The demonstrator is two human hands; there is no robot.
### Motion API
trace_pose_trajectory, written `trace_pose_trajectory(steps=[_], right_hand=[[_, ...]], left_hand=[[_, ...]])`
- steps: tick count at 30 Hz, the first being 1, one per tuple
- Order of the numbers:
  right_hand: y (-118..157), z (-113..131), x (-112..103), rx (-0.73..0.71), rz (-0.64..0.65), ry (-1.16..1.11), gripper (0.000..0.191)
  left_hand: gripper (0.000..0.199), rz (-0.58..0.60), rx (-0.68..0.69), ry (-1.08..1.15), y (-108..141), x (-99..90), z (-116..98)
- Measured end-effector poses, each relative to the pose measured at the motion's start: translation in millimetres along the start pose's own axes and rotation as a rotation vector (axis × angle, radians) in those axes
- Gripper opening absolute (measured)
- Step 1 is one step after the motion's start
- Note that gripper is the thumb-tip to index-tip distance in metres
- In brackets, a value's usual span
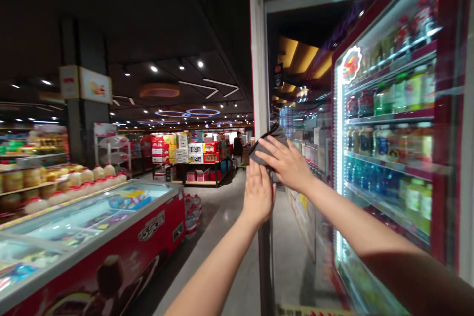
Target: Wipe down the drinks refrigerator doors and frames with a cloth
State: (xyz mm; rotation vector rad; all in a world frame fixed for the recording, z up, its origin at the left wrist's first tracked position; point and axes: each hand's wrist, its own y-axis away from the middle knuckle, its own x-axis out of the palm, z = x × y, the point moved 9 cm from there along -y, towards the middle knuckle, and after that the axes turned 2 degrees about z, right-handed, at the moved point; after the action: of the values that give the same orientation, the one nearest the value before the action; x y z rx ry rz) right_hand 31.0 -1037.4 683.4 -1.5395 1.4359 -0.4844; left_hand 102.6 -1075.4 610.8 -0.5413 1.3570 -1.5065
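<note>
A glass door point(260, 59) with a pale frame stands open in front of me at the right. My right hand point(287, 163) presses a dark grey cloth point(272, 137) against the glass beside the frame's left edge, its fingers spread over the cloth. Just below and to the left, my left hand point(258, 190) lies on the door frame, its fingers stretched upward and their tips at the lower edge of the cloth. Through the glass, rows of bottles point(400, 91) show on lit shelves.
A red chest freezer point(155, 252) with glass lids runs along the left. Behind it are shelves with jugs point(87, 176). Water bottles point(190, 215) stand at its end. Farther off are stacked boxes point(196, 153) and a person point(238, 148) in dark clothing.
</note>
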Motion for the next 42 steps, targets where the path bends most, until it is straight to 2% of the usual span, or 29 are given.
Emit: trace_pose_trajectory(steps=[4, 7, 11, 14, 17, 21, 26, 29, 32, 35, 37, 42], right_hand=[[-30.7, -14.7, -36.3, 0.099, -0.038, 0.037, 0.058], [-51.6, -26.2, -67.0, 0.162, -0.118, 0.039, 0.058], [-72.9, -35.8, -113.1, 0.171, -0.242, -0.019, 0.059], [-83.3, -40.0, -151.0, 0.186, -0.308, -0.073, 0.058], [-87.8, -43.1, -190.1, 0.242, -0.348, -0.084, 0.055], [-77.7, -41.0, -244.4, 0.288, -0.425, -0.092, 0.052], [-40.4, -44.4, -315.6, 0.416, -0.460, -0.105, 0.055], [-22.0, -49.4, -372.0, 0.480, -0.463, -0.089, 0.057], [-17.2, -52.2, -436.9, 0.499, -0.448, -0.038, 0.059], [-14.7, -54.3, -498.2, 0.531, -0.432, 0.028, 0.061], [-6.4, -56.8, -531.3, 0.578, -0.429, 0.057, 0.062], [31.8, -64.6, -589.5, 0.688, -0.415, 0.184, 0.062]], left_hand=[[0.087, 0.005, 0.132, 0.129, -35.1, -32.6, 1.7], [0.088, -0.019, 0.228, 0.205, -58.8, -61.7, 2.0], [0.084, -0.088, 0.322, 0.332, -86.1, -102.0, -2.2], [0.078, -0.132, 0.373, 0.457, -98.9, -133.9, -11.9], [0.077, -0.140, 0.428, 0.553, -101.5, -166.0, -30.7], [0.081, -0.167, 0.470, 0.614, -94.2, -210.6, -68.3], [0.080, -0.247, 0.479, 0.642, -87.8, -269.1, -125.0], [0.073, -0.318, 0.516, 0.665, -89.7, -302.0, -157.9], [0.059, -0.413, 0.597, 0.687, -93.5, -331.3, -194.2], [0.048, -0.482, 0.680, 0.705, -97.6, -355.1, -237.6], [0.046, -0.514, 0.716, 0.716, -100.2, -367.7, -267.7], [0.045, -0.609, 0.775, 0.804, -103.2, -384.6, -329.8]])
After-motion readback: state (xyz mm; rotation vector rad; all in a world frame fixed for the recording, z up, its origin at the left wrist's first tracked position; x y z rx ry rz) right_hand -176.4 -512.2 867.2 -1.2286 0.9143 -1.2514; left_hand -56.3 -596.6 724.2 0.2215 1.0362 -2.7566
